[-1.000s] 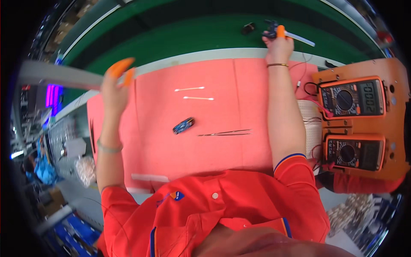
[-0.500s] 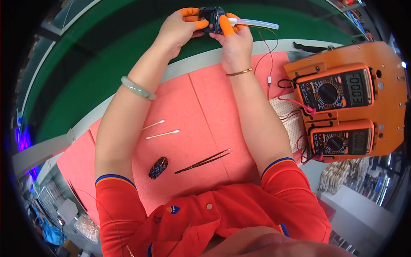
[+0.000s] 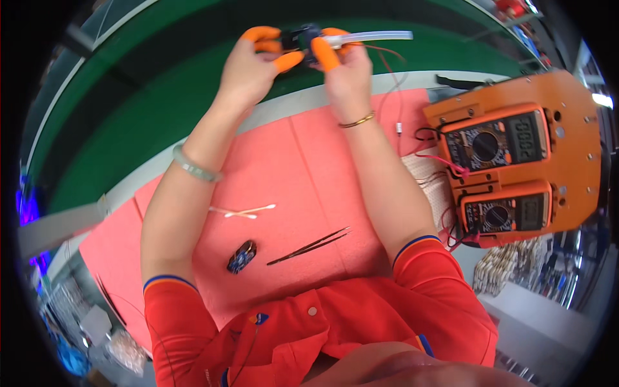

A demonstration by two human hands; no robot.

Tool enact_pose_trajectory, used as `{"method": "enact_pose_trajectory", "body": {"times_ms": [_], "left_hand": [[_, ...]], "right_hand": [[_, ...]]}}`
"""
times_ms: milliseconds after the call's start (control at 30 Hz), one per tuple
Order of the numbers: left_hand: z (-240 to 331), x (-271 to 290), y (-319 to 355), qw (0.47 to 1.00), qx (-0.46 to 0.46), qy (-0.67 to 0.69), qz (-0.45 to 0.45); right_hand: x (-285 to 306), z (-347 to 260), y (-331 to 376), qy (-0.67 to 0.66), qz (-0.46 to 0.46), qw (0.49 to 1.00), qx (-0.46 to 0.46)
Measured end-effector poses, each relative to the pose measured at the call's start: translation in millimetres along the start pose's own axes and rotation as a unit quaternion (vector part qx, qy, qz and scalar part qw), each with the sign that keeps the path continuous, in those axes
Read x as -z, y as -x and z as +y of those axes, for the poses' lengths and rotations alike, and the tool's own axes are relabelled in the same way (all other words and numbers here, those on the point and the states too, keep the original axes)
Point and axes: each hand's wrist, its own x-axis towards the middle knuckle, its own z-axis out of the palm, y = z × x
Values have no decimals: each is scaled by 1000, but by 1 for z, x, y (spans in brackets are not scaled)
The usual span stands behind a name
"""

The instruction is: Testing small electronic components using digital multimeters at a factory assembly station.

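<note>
Orange finger cots cover several of my fingertips. Over the green surface, my left hand [image 3: 248, 71] grips the left side of a small dark device [image 3: 308, 39], fingers above and thumb below. From the other side my right hand [image 3: 348, 71] closes on the same device. A clear flexible tube [image 3: 380, 35] with a white end sticks out to the right by my right fingers. A thin red wire [image 3: 385, 58] trails down from there toward a small white connector [image 3: 399, 128]. Motion blur and my fingers hide the device's details.
Crossed cotton swabs [image 3: 255, 211], tweezers [image 3: 309, 246] and a small dark oblong object [image 3: 242, 257] lie on the pink mat [image 3: 277, 155]. At the right, two orange multimeters [image 3: 493, 142] rest on an orange stand [image 3: 574, 148], beside a white perforated board [image 3: 433, 184]. A green surface [image 3: 161, 84] lies beyond.
Both hands have shifted a little left and down with the dark device and tube. The two cotton swabs, parallel before, now lie crossed.
</note>
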Motion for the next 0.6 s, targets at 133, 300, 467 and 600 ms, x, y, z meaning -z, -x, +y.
{"method": "enact_pose_trajectory", "body": {"times_ms": [133,300,467,600], "left_hand": [[4,0,6,998,23,47,42],[5,0,5,999,-21,-4,31],[9,17,8,999,-30,40,-18],[8,13,3,997,-13,63,-40]], "right_hand": [[-7,-2,5,-27,19,999,24],[-7,-10,6,-24,-4,1000,6],[-10,-18,4,-83,-53,992,-83],[6,-15,-4,-60,-97,991,-64]]}}
